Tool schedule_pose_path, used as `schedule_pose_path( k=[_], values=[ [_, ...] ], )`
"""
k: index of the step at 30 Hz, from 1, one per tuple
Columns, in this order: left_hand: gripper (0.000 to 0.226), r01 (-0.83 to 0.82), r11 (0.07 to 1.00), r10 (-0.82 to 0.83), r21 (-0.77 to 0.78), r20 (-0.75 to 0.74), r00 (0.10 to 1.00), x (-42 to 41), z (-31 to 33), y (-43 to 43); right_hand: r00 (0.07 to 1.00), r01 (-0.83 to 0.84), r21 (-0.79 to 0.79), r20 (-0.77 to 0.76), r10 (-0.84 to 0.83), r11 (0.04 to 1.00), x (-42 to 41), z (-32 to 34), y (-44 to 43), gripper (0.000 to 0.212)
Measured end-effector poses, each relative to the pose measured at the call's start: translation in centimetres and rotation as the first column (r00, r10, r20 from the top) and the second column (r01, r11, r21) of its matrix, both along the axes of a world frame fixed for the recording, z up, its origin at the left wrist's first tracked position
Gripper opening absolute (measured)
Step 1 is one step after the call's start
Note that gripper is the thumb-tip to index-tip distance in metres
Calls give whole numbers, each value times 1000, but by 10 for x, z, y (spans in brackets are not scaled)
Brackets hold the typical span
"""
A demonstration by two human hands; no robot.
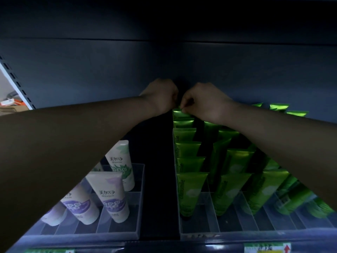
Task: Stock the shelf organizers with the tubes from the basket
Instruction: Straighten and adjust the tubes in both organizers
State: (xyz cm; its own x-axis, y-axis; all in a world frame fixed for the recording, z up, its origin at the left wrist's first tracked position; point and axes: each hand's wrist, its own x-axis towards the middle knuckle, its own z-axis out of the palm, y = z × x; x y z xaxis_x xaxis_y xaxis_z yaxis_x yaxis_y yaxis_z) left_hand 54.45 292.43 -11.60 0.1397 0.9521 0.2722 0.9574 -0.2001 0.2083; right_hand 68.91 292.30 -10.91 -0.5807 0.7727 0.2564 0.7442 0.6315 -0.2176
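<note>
Nearest me, well short of either grip, the shelf (160,242) edge carries price labels (267,248), and just behind it sit two clear organizers. The left organizer (139,223), down and to the left of both hands, holds a few white tubes (113,196) standing cap-down. The right organizer (237,232) is packed with green tubes (190,190) in lanes that run away from me toward the grip. At the far end of its leftmost lane stands the back tube (179,114), directly under my right hand (204,101). That grip is narrow, thumb and fingertip pinching the tube's flat top seam. The tube's long axis is upright, cap down in the lane, so I judge the coming move to be straight down from the pinch to seat it behind its neighbours. My left hand (160,95) is just beside the right, on the tube's left corner. Its fingers curl away from me, so I cannot tell whether that grip holds the seam or only steadies it. Beyond both grips is the shelf's dark back wall (182,61), close behind. The basket is not in view.
</note>
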Motion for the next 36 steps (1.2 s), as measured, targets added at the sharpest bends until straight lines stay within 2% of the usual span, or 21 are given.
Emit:
schedule_pose_path(
  k=[8, 13, 16, 21, 29, 32, 36],
  values=[
    [13, 4, 999, -1, 38, -83, 997, -1, -3, 3, 998, -41, -37, -56, 39, 998, -2, -6, 3, 15],
    [11, 1, 1000, -2, -19, -50, 999, 0, 1, 4, 997, -56, -43, -52, 54, 997, 4, 0, 3, 18],
    [20, 12, 997, -16, -76, -44, 999, 0, 5, 4, 997, -40, -42, -73, 37, 998, 15, 9, 3, 21],
    [32, 84, 981, -77, -175, 46, 996, 7, 19, 4, 995, 20, -65, -95, -26, 998, 38, 24, 7, 20],
    [35, 206, 963, -173, -173, 185, 967, 40, 28, 4, 994, 80, -138, -63, -89, 987, 71, 26, 11, 18],
    [35, 227, 957, -196, -184, 169, 966, 47, 22, 7, 996, 76, -118, -34, -81, 990, 77, 18, 11, 16],
    [29, 214, 960, -205, -181, 71, 976, 52, 13, 15, 997, 72, -42, -17, -73, 996, 78, 7, 10, 15]
  ],
)
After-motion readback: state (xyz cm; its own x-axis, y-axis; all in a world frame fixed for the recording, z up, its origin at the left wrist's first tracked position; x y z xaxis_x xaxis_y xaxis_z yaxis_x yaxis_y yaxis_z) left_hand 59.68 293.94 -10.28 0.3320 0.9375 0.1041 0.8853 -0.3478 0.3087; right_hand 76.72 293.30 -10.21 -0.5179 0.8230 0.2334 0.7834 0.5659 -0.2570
